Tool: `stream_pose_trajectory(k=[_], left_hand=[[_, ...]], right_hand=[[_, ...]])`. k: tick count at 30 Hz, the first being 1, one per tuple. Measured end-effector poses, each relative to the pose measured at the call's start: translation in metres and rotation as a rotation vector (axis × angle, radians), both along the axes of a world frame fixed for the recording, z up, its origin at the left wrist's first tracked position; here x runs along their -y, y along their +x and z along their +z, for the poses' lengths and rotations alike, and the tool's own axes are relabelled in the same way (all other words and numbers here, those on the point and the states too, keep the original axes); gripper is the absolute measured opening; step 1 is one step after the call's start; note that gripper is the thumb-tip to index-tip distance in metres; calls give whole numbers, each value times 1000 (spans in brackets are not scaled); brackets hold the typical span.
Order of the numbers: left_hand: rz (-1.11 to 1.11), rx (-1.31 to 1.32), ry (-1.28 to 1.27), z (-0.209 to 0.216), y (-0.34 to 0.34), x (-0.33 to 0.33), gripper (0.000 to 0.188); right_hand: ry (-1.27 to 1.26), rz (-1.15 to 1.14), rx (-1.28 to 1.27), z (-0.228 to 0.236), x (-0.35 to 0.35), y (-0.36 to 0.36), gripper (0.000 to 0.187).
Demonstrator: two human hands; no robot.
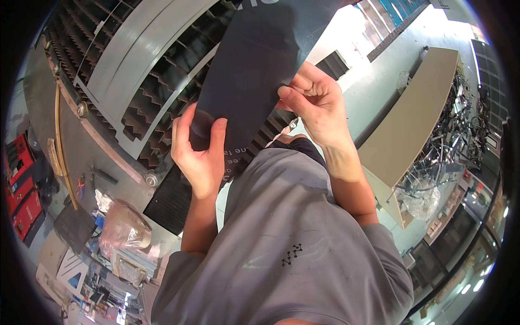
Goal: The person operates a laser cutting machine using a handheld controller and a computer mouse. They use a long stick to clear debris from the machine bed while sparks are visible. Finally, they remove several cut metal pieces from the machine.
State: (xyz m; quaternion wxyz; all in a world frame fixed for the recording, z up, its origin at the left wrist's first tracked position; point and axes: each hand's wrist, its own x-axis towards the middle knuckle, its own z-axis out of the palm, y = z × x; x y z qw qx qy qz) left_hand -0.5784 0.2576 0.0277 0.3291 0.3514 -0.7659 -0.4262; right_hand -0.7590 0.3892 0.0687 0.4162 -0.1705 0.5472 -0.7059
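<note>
A long dark sheet (246, 76) with pale printing slants up and away in front of me. My right hand (322, 105) pinches its right edge, with the thumb on the upper face and the fingers curled at the rim. At the left edge near the lower end, my left hand (197, 157) grips the sheet, its thumb on the face and its fingers along the side. The undersides of the fingers are partly hidden. Beyond the sheet lies a grey metal plate (122, 65) with cut-out strips, resting on sawtooth slats (146, 116).
A curved machine edge with rollers (152, 178) runs along the left. On the right stands a tan panel (417, 114) beside a heap of dark scrap strips (441, 138). Red cases (24, 203) and a plastic-wrapped bundle (124, 227) are at the lower left.
</note>
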Motion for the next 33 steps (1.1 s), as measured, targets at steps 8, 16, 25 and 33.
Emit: stream_pose_trajectory(k=[8,16,25,33], left_hand=[[-182,204,-46,9,-16,14,43],[-136,550,-356,-81,-78,223,44],[-1,953,-181,-112,-124,390,104],[33,1111,-388,-69,-136,383,98]], right_hand=[[71,-271,77,-34,-10,-4,42],[140,-303,288,-125,-26,-2,27],[191,-395,532,-155,-31,-12,15],[192,-426,577,-141,-5,-12,24]])
